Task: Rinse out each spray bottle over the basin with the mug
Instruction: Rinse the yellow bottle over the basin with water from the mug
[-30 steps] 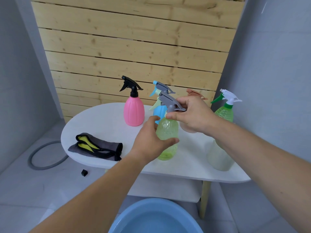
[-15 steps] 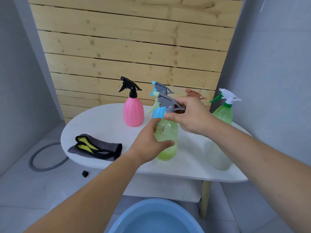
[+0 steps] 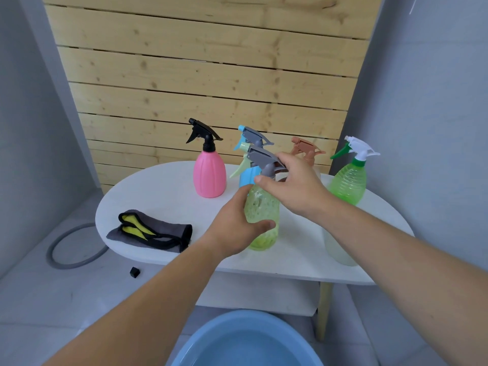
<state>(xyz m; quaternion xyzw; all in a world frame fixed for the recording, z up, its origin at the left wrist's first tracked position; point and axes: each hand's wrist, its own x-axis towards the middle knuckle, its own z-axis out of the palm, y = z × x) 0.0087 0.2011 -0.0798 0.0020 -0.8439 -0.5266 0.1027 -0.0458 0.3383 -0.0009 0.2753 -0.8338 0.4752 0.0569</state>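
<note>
A pale green spray bottle [image 3: 264, 204] with a grey trigger head [image 3: 261, 157] stands near the middle of the white table [image 3: 163, 199]. My left hand [image 3: 237, 228] grips its body from the left. My right hand [image 3: 295, 186] holds the neck and grey collar just under the trigger head. Behind stand a pink bottle [image 3: 209, 173] with a black head, a blue bottle [image 3: 247, 175], a bottle with a brown head [image 3: 306, 147] mostly hidden by my right hand, and a green ribbed bottle [image 3: 348, 184]. A blue basin [image 3: 245, 342] of water sits on the floor below. No mug is in view.
A grey and yellow cloth [image 3: 150, 229] lies on the table's left part. A whitish container [image 3: 339, 249] stands at the table's right front, partly behind my right forearm. A grey hose ring [image 3: 71, 247] and a small black cap [image 3: 134, 272] lie on the floor.
My right hand has shifted its hold round the neck of the pale green bottle, its thumb now lower at the collar. My left hand keeps its hold on the body.
</note>
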